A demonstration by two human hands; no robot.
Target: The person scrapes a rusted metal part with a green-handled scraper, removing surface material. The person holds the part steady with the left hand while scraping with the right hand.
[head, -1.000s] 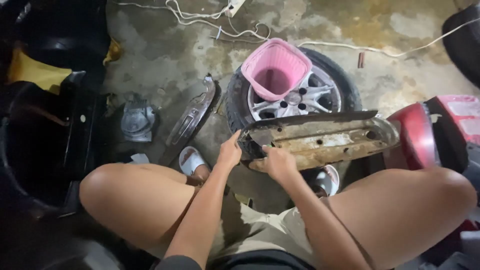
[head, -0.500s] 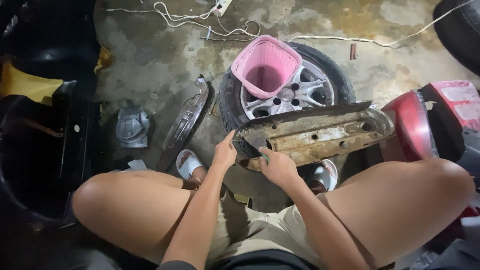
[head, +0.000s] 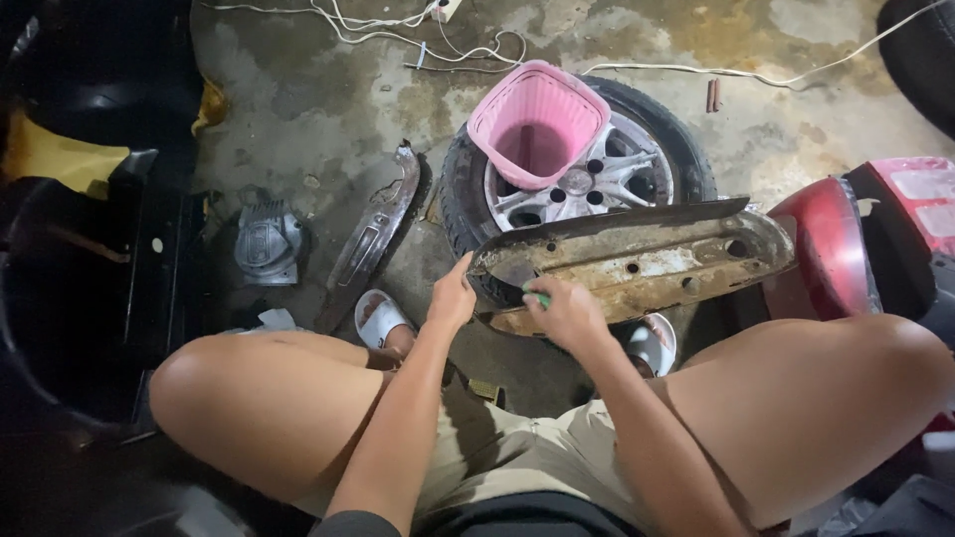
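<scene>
The rusty metal cover (head: 637, 261) is front and centre in the head view, a long, shallow, trough-like panel lying almost level across the wheel (head: 577, 184) and reaching right toward the red bodywork (head: 831, 249). Its inside faces up at you: brown rust and pale flaking patches, several round holes along the floor, a dark thin upper edge, and a rounded right end. Your left hand (head: 453, 296) is at the cover's left tip, thumb raised and fingers curled loosely against the edge, steadying it rather than clenching. Your right hand (head: 567, 313) sits on the near lower rim, fingers folded down around a small green thing (head: 538, 297); what that object is, you can't tell from here. Behind the cover, a pink plastic basket (head: 537, 121) stands on the wheel's silver spokes. To the left on the stained concrete floor (head: 298, 109) lie a curved dark trim piece (head: 373, 234) and a grey finned engine part (head: 264, 242). White cables (head: 398, 30) snake along the top. Your bare knees frame the bottom, with a white sandal (head: 378, 316) by the left one.
</scene>
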